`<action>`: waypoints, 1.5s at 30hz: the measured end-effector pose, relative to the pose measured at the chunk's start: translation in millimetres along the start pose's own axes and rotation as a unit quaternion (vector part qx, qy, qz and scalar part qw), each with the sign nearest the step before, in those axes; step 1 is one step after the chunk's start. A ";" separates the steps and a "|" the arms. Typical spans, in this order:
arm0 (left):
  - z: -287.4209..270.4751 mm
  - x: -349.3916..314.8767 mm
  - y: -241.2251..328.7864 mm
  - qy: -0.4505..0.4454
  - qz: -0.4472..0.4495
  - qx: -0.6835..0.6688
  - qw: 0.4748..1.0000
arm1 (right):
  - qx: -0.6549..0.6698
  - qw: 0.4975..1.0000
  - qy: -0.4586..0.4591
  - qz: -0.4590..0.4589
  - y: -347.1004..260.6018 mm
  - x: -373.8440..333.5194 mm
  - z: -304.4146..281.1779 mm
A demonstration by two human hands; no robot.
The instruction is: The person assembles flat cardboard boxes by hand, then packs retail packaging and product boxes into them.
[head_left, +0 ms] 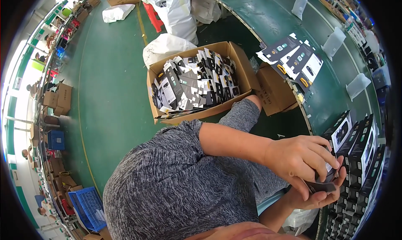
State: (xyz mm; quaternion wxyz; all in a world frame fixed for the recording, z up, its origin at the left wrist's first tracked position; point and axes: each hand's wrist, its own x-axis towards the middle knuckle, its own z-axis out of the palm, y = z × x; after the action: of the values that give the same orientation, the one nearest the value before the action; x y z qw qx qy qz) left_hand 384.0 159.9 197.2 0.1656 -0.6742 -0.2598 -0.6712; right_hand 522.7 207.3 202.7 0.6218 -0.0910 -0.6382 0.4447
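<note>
My left hand [298,158] reaches in at the right side of the view, its fingers curled over a small dark packaging box [323,186]. Under it, my right hand [321,198] grips the same box from below, thumb along its dark flap. Most of the box is hidden behind my fingers. Close beyond both hands stand several black printed boxes [361,152] in rows, with white product pictures on their faces. Flat black-and-white box blanks [295,58] lie on the green worktable [268,24] farther up.
A large cardboard carton [201,112] full of folded box blanks stands on the floor beside my leg. White sacks [173,14] and a red stool [153,17] are behind it. Translucent bags [333,43] stand along the table. A blue crate [88,208] sits at lower left.
</note>
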 end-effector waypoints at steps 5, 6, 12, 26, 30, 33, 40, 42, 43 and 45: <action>-15.4 14.0 11.1 0.055 -0.170 -0.219 0.959 | -0.017 0.997 0.067 0.029 -6.6 1.8 -5.5; -18.1 4.7 -2.2 -0.019 -0.127 -0.133 0.983 | 0.005 1.000 -0.011 0.008 -5.0 3.4 -14.9; -39.4 -5.5 14.0 -0.183 -0.246 -0.078 0.949 | 0.013 0.989 -0.103 0.107 14.2 -2.4 7.7; -49.4 17.1 38.5 -0.277 -0.139 0.115 0.944 | 0.276 0.859 -0.088 0.423 3.1 -62.4 -13.0; -51.3 17.1 45.3 -0.291 -0.126 0.148 0.937 | 0.191 0.888 -0.102 0.405 17.5 -68.8 -17.2; -53.6 19.7 46.7 -0.302 -0.122 0.161 0.932 | 0.164 0.908 -0.112 0.369 31.6 -70.8 -7.6; -56.4 24.3 49.2 -0.324 -0.128 0.234 0.907 | 0.208 0.854 -0.086 0.469 15.9 -46.6 9.4; -57.5 26.6 42.0 -0.355 -0.110 0.222 0.901 | 0.229 0.864 -0.103 0.437 22.5 -46.0 8.7; -55.7 30.6 39.8 -0.374 -0.112 0.217 0.895 | 0.212 0.865 -0.109 0.441 21.8 -45.5 7.7; -49.0 36.1 38.8 -0.385 -0.129 0.173 0.897 | 0.261 0.858 -0.096 0.431 21.4 -45.3 1.6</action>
State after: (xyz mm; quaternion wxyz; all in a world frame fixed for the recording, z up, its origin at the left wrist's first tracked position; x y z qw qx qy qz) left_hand 364.8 105.1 240.0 0.0787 -0.8013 -0.4999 -0.3190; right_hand 521.4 188.8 156.1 0.3045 -0.1481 -0.4518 0.8254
